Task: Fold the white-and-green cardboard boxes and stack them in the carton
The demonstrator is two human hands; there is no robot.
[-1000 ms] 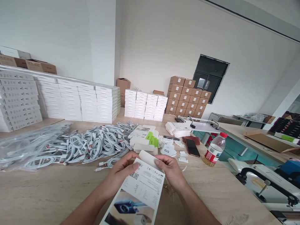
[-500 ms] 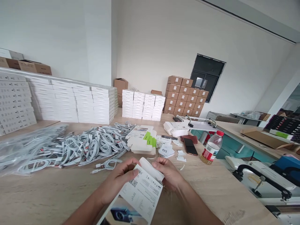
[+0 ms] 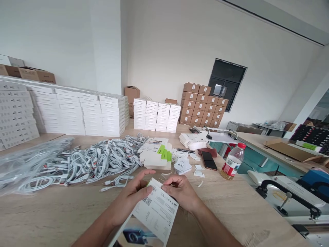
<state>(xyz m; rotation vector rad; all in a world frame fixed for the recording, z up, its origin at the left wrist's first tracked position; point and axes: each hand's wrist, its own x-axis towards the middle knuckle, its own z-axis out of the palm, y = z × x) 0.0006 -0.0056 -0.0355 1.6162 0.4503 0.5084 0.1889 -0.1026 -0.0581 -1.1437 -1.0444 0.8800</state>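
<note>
A white printed cardboard box (image 3: 156,216) with a product picture and small text is tilted between my hands at the bottom centre. My left hand (image 3: 133,193) grips its left side, thumb on the printed face and index finger stretched past the top end. At the upper right corner, my right hand (image 3: 180,192) has its fingers bent against the top end, pinching the box's end flap there. Beyond the hands lie flattened box cartons (image 3: 155,161) with green parts and a pile of white cards (image 3: 182,165).
Coiled white cables (image 3: 102,159) are heaped at left beside clear plastic bags (image 3: 33,161). White boxes (image 3: 102,116) stand stacked behind. A phone (image 3: 208,160) and a red-capped bottle (image 3: 232,163) are on the right. A sealing machine (image 3: 288,195) stands beyond the table edge.
The box's raised end flap has been folded down toward the box top. My right hand has shifted slightly left along that end, and my left index finger has straightened.
</note>
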